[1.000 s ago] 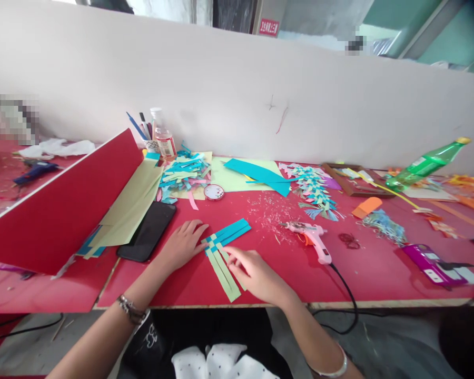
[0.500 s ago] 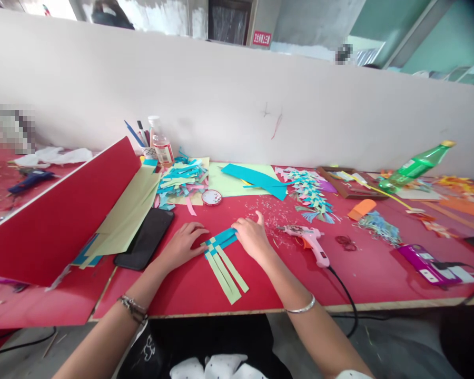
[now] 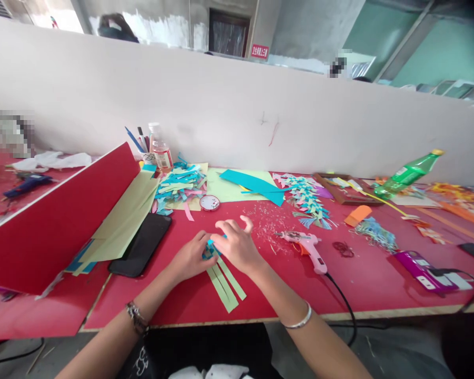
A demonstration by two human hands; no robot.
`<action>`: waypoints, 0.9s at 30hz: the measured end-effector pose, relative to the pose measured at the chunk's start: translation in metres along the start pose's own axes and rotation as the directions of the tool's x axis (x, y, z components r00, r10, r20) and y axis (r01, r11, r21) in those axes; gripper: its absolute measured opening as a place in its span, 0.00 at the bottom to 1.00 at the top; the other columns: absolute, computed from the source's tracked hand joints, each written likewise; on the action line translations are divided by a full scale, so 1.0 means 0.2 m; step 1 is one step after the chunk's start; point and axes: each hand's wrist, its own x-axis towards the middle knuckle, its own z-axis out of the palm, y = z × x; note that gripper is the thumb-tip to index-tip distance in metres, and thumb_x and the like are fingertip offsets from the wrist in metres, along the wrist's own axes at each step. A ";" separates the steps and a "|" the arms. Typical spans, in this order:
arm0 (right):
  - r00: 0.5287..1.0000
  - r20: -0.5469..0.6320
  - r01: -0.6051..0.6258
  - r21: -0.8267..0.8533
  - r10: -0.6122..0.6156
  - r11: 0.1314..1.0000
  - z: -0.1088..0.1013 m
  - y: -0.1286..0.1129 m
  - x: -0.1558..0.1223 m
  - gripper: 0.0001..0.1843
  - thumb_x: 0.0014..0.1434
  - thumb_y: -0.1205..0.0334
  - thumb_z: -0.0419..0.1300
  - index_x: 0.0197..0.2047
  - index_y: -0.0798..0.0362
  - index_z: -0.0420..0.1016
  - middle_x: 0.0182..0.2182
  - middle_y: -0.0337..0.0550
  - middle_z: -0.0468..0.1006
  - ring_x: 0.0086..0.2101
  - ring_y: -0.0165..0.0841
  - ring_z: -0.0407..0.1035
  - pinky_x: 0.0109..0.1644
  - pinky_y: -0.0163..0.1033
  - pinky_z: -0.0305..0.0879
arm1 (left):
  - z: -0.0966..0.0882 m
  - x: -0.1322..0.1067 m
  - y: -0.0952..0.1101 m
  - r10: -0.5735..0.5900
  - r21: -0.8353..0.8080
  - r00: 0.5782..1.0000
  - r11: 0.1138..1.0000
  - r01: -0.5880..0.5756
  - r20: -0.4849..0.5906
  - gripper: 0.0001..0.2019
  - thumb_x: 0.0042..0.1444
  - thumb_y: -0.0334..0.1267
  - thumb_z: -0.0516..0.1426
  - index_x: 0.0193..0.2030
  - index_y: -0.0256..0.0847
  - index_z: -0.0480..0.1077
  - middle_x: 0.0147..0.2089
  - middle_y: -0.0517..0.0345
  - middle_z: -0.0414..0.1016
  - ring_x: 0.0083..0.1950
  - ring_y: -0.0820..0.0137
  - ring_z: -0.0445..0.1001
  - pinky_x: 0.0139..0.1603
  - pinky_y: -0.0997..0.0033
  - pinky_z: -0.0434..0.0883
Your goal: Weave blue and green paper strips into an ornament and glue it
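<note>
A small weave of blue and pale green paper strips lies on the red table in front of me, its green ends pointing toward the near edge. My left hand grips the weave's left side with bent fingers. Over its top right, my right hand pinches at the blue strips with thumb and forefinger, the other fingers raised. Between the hands only a bit of the blue checkered part shows; the rest is covered. To the right lies a pink glue gun with its cord running off the table edge.
A black phone and a leaning red board are at the left. Behind lie a pile of cut strips, a round lid and a finished braided piece. A green bottle and purple box are at right.
My right hand has moved left and now covers the weave's top. The blue strips that stretched to the right are hidden or folded over. My left hand has closed in beside it.
</note>
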 end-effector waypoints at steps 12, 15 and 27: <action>0.597 -0.435 -0.792 -0.183 0.674 0.583 -0.21 0.29 -0.54 0.17 0.51 0.57 0.54 0.42 0.59 0.64 0.38 0.56 0.67 0.41 0.45 0.61 0.42 0.49 0.56 | 0.01 -0.01 0.00 -0.212 -0.084 0.974 0.975 0.205 -0.080 0.11 0.56 0.36 0.44 0.35 0.39 0.67 0.32 0.57 0.72 0.33 0.70 0.71 0.35 0.74 0.66; 0.522 -0.199 -0.838 -0.302 0.830 0.455 -0.20 0.41 -0.70 0.20 0.51 0.56 0.51 0.45 0.60 0.64 0.36 0.59 0.67 0.38 0.47 0.61 0.35 0.47 0.57 | 0.02 -0.02 0.00 -0.149 -0.144 0.984 0.980 0.135 -0.097 0.12 0.57 0.37 0.43 0.36 0.38 0.67 0.34 0.55 0.71 0.35 0.71 0.70 0.38 0.74 0.66; 0.494 0.064 -0.845 -0.200 0.867 0.496 -0.14 0.41 -0.70 0.22 0.55 0.59 0.43 0.50 0.60 0.59 0.32 0.54 0.75 0.28 0.39 0.70 0.26 0.38 0.61 | -0.02 -0.08 0.04 -0.299 0.101 0.945 0.945 0.313 -0.134 0.17 0.60 0.42 0.39 0.37 0.40 0.67 0.36 0.54 0.70 0.38 0.67 0.70 0.37 0.71 0.65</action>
